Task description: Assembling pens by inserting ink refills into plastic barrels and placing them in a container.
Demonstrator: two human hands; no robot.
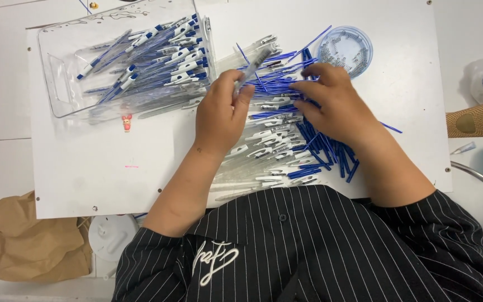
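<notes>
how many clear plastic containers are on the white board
2: a rectangular clear bin of finished pens at upper left, and a small round tub of tiny parts at upper right, beyond the right hand.

Most room is found on the bare white surface (102, 179) below the clear plastic bin (62, 95), left of the left hand (219, 114); only a small red-and-white bit (127, 123) is parked there. The middle is pretty much blocked by the heap of clear barrels and blue refills (286, 151), spread from the bin's open end down to the near edge. The right hand (334, 106) is laid over that heap. The far right corner is taken by a round blue-rimmed tub (346, 47), with an open strip of surface left beside it, crossed by one stray refill (391, 128).
</notes>
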